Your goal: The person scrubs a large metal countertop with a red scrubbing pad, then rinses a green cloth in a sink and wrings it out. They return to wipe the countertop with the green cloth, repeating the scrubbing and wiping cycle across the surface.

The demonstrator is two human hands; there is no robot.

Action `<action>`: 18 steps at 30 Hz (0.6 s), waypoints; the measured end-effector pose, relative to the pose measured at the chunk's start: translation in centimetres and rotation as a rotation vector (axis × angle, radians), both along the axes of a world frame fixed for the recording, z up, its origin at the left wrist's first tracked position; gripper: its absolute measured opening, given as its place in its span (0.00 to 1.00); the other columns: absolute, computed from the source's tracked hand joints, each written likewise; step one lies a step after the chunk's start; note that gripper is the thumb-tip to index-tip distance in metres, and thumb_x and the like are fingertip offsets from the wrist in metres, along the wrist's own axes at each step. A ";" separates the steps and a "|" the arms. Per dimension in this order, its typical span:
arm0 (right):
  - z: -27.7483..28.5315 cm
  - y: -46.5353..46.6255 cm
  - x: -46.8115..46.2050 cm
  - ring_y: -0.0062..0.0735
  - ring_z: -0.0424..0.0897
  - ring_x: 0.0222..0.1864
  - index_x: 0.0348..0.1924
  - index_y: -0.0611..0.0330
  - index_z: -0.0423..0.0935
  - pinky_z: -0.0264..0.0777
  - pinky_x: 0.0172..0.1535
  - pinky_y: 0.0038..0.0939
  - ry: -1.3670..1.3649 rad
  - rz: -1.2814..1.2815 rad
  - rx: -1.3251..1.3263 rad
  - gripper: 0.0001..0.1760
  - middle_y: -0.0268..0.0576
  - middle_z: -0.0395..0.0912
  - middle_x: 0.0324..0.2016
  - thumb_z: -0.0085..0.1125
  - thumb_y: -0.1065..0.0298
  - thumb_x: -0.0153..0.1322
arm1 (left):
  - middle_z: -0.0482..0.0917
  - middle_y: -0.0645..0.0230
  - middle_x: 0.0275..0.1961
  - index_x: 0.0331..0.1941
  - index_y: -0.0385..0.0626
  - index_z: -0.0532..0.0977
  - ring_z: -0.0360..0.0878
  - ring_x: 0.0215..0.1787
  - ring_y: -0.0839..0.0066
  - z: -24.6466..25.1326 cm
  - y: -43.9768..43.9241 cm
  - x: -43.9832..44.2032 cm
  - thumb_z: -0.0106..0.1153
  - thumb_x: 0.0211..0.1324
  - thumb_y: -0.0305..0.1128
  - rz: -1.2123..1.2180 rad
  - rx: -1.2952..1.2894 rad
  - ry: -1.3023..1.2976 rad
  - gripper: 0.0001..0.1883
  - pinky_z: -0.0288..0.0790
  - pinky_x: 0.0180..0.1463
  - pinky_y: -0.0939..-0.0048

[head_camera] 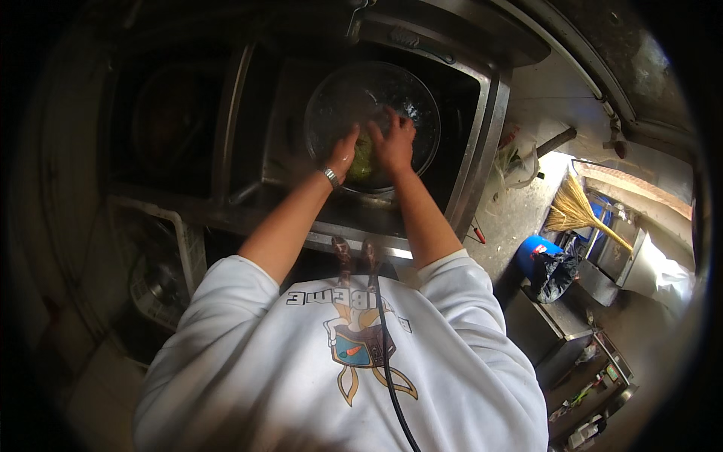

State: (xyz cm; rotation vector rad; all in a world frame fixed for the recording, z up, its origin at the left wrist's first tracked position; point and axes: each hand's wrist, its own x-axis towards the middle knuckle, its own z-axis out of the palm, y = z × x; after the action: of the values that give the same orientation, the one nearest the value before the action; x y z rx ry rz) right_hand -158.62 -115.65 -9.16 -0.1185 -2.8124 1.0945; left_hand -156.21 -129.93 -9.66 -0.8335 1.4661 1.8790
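A wide round basin [425, 107] stands in a stainless steel sink [480, 121] before me, and its surface glints as if wet. Inside its near part lies a green, leafy-looking mass [363, 161], blurred and partly covered by my hands. My left hand [343, 152], with a metal band at the wrist, is at the left side of the green mass, its inner side turned toward it. My right hand [393, 141] is over the right side with its fingers spread. Whether either hand grips any of the green stuff is not clear.
A brush [415, 42] lies on the sink's far ledge. A second, dark sink basin is at left, above a white plastic basket [183, 237]. On the right are a straw broom [573, 209], a blue bin [536, 251] with a black bag, and a red-handled tool [479, 234].
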 end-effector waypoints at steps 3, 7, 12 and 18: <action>-5.4 3.2 0.5 0.57 0.82 0.52 0.60 0.56 0.78 0.76 0.52 0.47 -0.518 0.068 -0.486 0.28 0.60 0.82 0.48 0.66 0.51 0.72 | 0.69 0.58 0.74 0.71 0.41 0.66 0.67 0.73 0.64 1.7 0.3 0.7 0.56 0.70 0.60 -0.082 -0.008 0.061 0.39 0.64 0.70 0.60; -1.6 4.1 0.2 0.60 0.80 0.56 0.58 0.58 0.79 0.75 0.55 0.46 -0.616 0.014 -0.232 0.27 0.58 0.78 0.57 0.68 0.52 0.71 | 0.63 0.57 0.78 0.77 0.44 0.56 0.65 0.75 0.58 -1.9 -2.1 1.6 0.56 0.70 0.59 0.040 -0.256 0.102 0.43 0.63 0.69 0.43; -2.1 1.1 1.9 0.60 0.83 0.50 0.51 0.60 0.80 0.76 0.52 0.48 -0.359 -0.067 -0.290 0.20 0.56 0.83 0.45 0.67 0.57 0.71 | 0.73 0.60 0.70 0.75 0.52 0.62 0.74 0.68 0.61 1.6 -1.2 -0.5 0.58 0.69 0.58 0.132 -0.036 -0.226 0.37 0.67 0.65 0.34; 10.8 -8.0 6.0 0.63 0.83 0.46 0.45 0.61 0.81 0.77 0.47 0.51 -0.194 0.164 -0.432 0.18 0.57 0.84 0.42 0.70 0.60 0.68 | 0.84 0.63 0.50 0.56 0.49 0.77 0.82 0.52 0.65 -3.4 -4.6 1.8 0.56 0.71 0.53 0.165 0.483 0.162 0.22 0.76 0.62 0.61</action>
State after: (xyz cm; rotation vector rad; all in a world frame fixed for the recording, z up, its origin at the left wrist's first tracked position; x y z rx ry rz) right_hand -152.63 -123.61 1.64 -0.0343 -2.7345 1.8078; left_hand -154.46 -134.52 -13.01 -0.5923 0.9805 2.3377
